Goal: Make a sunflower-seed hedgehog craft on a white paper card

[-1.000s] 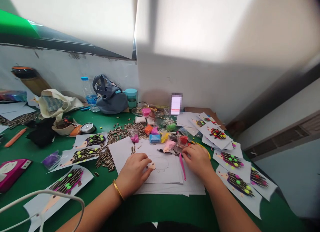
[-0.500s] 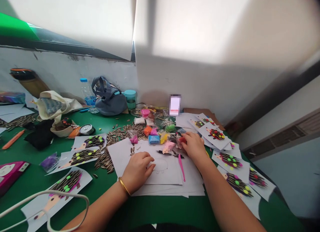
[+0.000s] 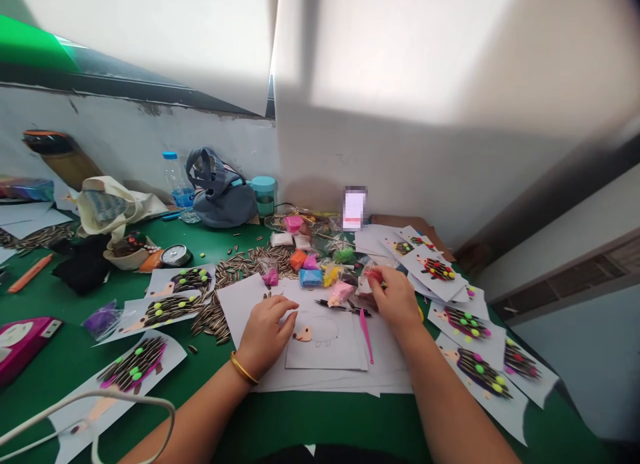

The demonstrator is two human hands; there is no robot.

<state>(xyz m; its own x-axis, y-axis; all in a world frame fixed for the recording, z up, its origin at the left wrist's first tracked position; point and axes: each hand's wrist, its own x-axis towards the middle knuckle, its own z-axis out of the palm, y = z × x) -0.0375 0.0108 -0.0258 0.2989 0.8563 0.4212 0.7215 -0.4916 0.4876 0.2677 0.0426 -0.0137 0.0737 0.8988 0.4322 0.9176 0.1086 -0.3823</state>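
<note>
My left hand (image 3: 269, 331), a gold bangle at its wrist, rests on the white sheets with fingers apart and nothing in them. Just right of it lies a drawing sheet (image 3: 325, 359) with a pencilled hedgehog outline and a peach clay face (image 3: 303, 334). My right hand (image 3: 395, 296) pinches a clear bag with red clay (image 3: 371, 277) behind the sheet. Near that hand are a black pen (image 3: 336, 307), a pink tool (image 3: 367, 336) and a bag of pink clay (image 3: 341, 291). Blue clay (image 3: 311, 278) and orange clay (image 3: 298, 259) lie farther back.
Sunflower seeds (image 3: 213, 317) are heaped left of the sheets. Finished hedgehog cards (image 3: 173, 364) lie on both sides. A phone (image 3: 355, 209), a teal-lidded cup (image 3: 264, 196), a blue-grey bag (image 3: 225, 201) and a water bottle (image 3: 179, 187) stand by the wall. A white cable (image 3: 173, 411) loops at front left.
My left hand has drawn back to the left, uncovering the peach clay face on the drawing. My right hand has lifted the red clay bag slightly. The view has shifted a little.
</note>
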